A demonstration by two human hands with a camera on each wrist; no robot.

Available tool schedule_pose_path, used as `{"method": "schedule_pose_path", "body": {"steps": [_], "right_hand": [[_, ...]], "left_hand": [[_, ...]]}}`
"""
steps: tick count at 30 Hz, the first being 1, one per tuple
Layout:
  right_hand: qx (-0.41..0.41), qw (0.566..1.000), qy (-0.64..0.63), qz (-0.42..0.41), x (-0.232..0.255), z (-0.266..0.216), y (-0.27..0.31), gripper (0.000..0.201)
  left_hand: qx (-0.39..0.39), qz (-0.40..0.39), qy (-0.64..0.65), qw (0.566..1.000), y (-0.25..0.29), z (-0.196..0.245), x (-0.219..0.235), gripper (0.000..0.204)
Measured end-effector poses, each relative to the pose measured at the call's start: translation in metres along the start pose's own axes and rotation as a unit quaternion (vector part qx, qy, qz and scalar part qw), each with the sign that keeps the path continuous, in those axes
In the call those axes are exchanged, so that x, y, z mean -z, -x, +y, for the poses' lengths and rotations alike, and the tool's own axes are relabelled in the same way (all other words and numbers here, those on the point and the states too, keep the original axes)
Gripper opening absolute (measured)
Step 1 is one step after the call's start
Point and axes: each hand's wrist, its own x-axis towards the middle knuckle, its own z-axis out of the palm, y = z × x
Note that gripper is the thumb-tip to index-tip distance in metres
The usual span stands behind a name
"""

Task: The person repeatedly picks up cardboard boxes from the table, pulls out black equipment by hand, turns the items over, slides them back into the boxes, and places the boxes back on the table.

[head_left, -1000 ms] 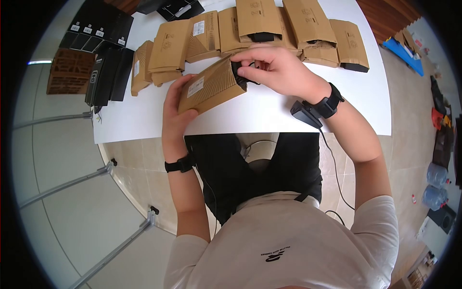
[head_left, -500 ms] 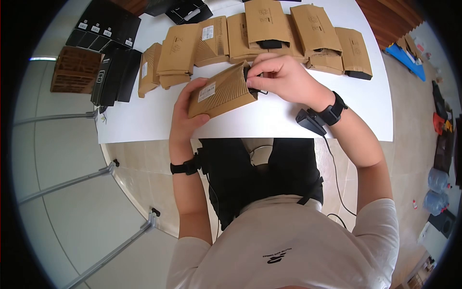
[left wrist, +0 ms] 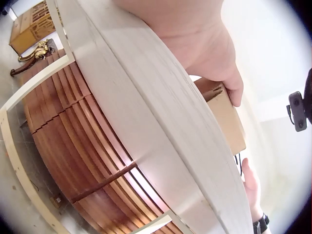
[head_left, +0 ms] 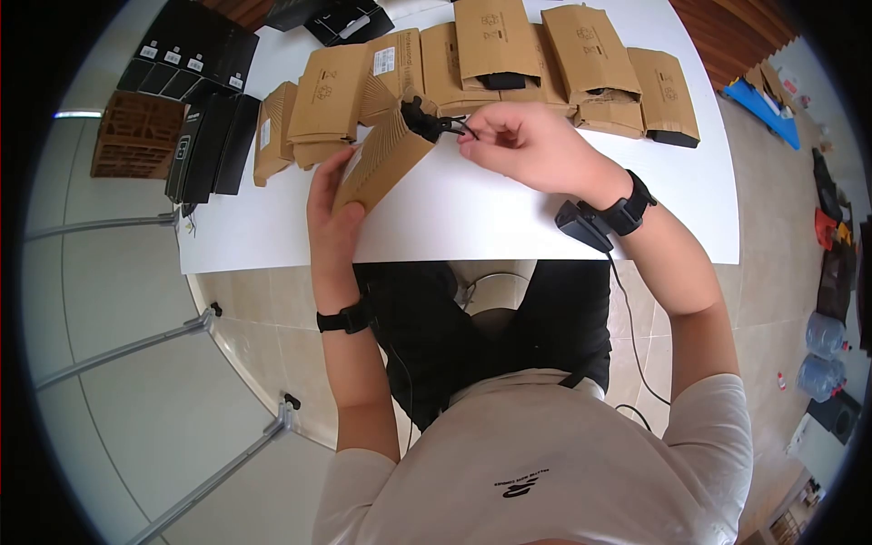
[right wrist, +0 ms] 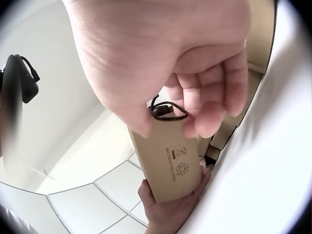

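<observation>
Cardboard box (head_left: 391,163) is gripped by the left hand (head_left: 332,204), black cable (head_left: 450,124) at the right hand (head_left: 536,145) (pinched? can't tell).

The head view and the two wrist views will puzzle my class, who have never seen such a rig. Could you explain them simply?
There is no machine working here, only a person's two bare hands. The head view comes from a camera worn on the head, looking down; each wrist view comes from a small camera strapped to that wrist.

On the white table lie several cardboard boxes, with black boxes toward its left end.

The left hand holds one cardboard box up, its open end toward the right hand. A black cord sticks out of that end and reaches the right fingertips; whether they grip it is hard to tell.
</observation>
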Motion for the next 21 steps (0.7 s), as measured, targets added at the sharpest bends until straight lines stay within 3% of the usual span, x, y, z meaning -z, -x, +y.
{"method": "schedule_pose_path", "body": {"steps": [6,11,21], "right_hand": [[-0.01,0.991,-0.099,0.085,0.004,-0.02,0.003,0.016],[0.022,0.988,-0.125,0.086,0.003,-0.015,0.003,0.011],[0.051,0.971,-0.185,0.142,0.002,-0.009,-0.001,0.02]], "left_hand": [[-0.002,-0.01,0.002,1.0,-0.001,-0.003,0.001,0.079],[-0.018,-0.059,-0.028,0.998,-0.002,-0.001,0.0,0.082],[-0.005,-0.051,-0.02,0.998,-0.001,0.002,-0.003,0.088]]}}
